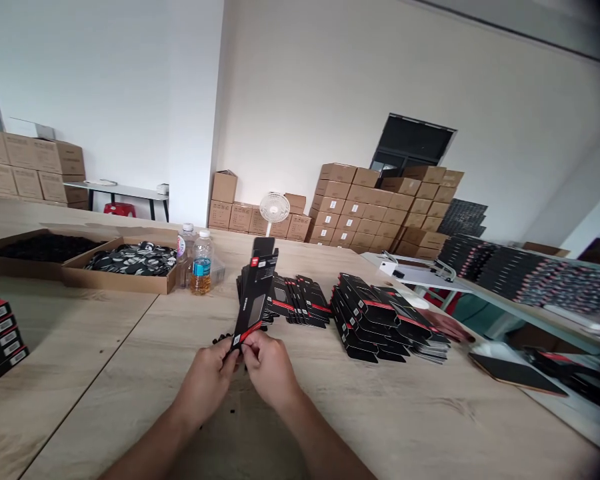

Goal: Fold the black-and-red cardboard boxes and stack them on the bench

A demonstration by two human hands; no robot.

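Observation:
Both hands pinch the near end of a long black carton point(254, 293) with red accents, tilted upright over the table with its far flap raised. My left hand point(205, 377) grips its left lower corner, and my right hand point(270, 367) closes on the right lower corner by the red stripe. Behind the carton lie flat black cartons point(300, 300) in overlapping rows. To the right, several opened-out black cartons point(363, 317) are stacked. Some small black pieces point(223, 339) show just behind my left hand, partly hidden.
At left are a cardboard tray point(120, 283) of black-and-white pieces, another tray point(25, 267) of black items, and two bottles point(201, 267). Finished-looking black boxes point(3, 340) stand at the left edge. A dark flat board point(517, 373) lies at right. Brown cartons point(360, 207) and a fan point(275, 208) are beyond.

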